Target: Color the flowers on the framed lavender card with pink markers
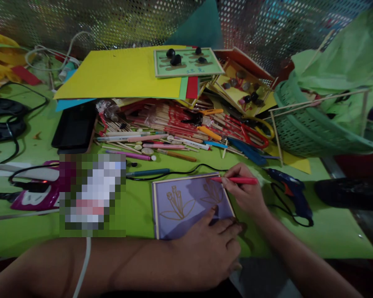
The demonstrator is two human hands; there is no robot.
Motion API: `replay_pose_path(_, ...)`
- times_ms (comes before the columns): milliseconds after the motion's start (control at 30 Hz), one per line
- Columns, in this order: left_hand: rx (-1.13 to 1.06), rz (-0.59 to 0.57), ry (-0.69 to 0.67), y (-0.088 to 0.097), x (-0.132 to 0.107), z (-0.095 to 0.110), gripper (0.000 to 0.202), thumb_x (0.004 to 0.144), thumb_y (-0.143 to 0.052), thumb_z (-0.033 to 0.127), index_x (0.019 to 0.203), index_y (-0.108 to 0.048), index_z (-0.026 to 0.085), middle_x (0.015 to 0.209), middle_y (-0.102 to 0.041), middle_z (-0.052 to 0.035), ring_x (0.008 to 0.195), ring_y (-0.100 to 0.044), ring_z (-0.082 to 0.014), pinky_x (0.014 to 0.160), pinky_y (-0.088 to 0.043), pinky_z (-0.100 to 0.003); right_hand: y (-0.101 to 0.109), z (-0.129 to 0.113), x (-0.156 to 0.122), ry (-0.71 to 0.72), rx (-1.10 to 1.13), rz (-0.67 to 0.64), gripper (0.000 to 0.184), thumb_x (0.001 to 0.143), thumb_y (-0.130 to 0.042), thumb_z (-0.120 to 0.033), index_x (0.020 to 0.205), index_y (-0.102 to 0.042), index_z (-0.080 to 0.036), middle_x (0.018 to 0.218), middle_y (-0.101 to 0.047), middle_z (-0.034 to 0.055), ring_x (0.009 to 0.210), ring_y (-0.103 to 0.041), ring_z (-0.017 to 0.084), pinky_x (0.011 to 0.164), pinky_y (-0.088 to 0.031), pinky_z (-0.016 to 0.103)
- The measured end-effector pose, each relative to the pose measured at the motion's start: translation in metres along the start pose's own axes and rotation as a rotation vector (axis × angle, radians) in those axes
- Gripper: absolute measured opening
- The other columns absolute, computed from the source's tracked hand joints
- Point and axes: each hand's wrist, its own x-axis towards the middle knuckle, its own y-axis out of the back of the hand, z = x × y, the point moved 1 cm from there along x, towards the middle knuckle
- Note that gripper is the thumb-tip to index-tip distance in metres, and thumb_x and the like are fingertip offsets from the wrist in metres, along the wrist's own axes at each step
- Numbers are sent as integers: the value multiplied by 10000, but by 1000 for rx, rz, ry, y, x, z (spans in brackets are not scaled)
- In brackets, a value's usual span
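A purple card (170, 228) edged with thin wooden sticks lies on the green table, with brown line drawings of flowers at its left and upper right. Across its lower right part rests my left hand (209, 244), palm down and fingers spread, covering that corner. My right hand (245, 192) pinches a red marker pen (248, 181) at the card's upper right edge. The marker points left, its tip close to the right-hand flowers; whether it touches the card I cannot tell.
Behind lie marker pens (163, 146), wooden sticks, scissors (256, 132) and yellow paper (121, 74). A framed green card (189, 68) rests on top. At right are a glue gun (294, 192) and green basket (289, 120); at left, a purple power strip (37, 196) and a blurred-out phone-like object (95, 190).
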Motion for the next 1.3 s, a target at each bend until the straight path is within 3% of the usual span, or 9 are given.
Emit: replay_pose_path(1300, -2, -3, 4, 1, 0, 0, 374, 1073, -402, 413, 1163, -682, 181, 1501, -581, -68, 1369, -516, -229, 1152, -332, -506, 0, 0, -1, 38, -3, -36, 104, 869, -662, -196, 797, -592, -223, 693, -592, -30, 609, -550, 132, 548, -427, 253)
